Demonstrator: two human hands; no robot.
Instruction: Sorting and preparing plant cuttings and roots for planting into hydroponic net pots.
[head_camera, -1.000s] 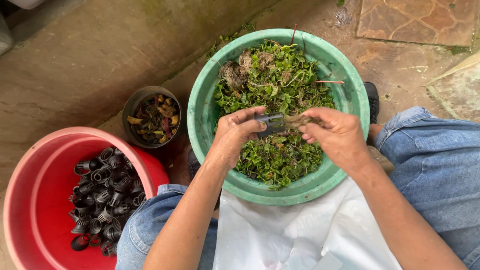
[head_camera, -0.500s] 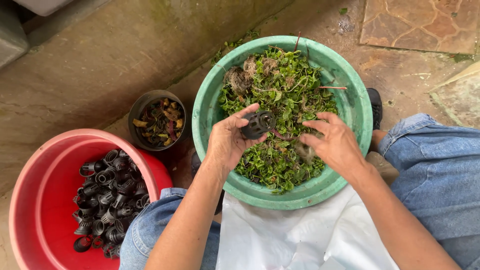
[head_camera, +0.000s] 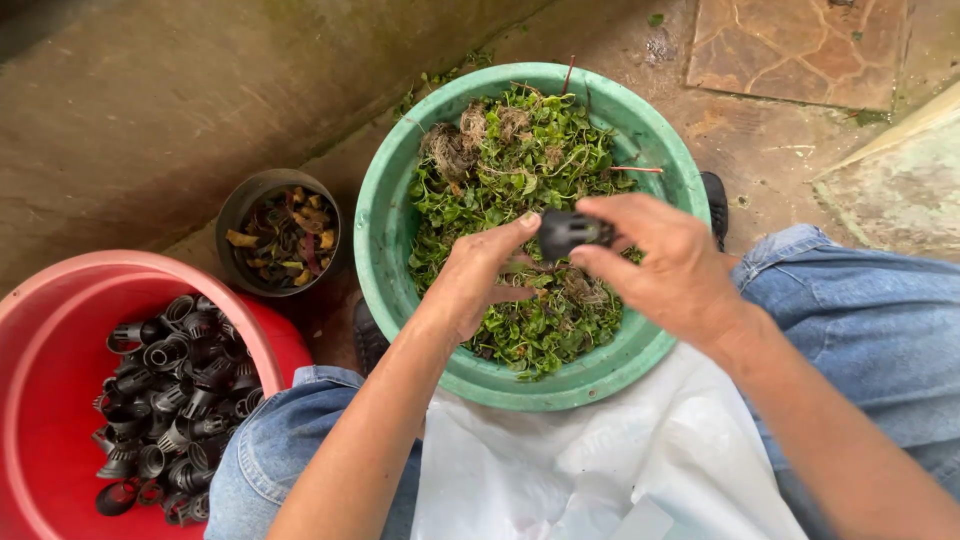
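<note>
A small black cup (head_camera: 568, 232) was held above the green basin (head_camera: 385, 260), between the two hands. It was pinched by the right hand (head_camera: 665, 268), thumb below and fingers over the top, so that grip was clenched on the cup. The left hand (head_camera: 482, 280) was set against the cup's near end, its thumb tip touching it; the other fingers were curled down toward the greens (head_camera: 520, 190). Whether that hand truly grasped the cup or only steadied it could not be told.

The cup was judged to be light, stiff plastic, of the same kind as the slotted black cups (head_camera: 165, 400) heaped in the red tub (head_camera: 50, 300) at the left. Such a piece was judged to bear a firm pinch without bending, though thin ribs could crack if squeezed hard. Its walls were likely damp from the wet plants, so some slipperiness was to be expected. The rim and the ribbed sides were judged the best places for a hold, with the open mouth left free.

The greens in the basin were small-leaved, soft and tangled, with pale root clumps (head_camera: 455, 150) at the far side; they were judged easily bruised and best taken near the stem base. A dark pot (head_camera: 235, 215) of leaf scraps stood between basin and tub. A white sheet (head_camera: 560, 470) lay over the lap.
</note>
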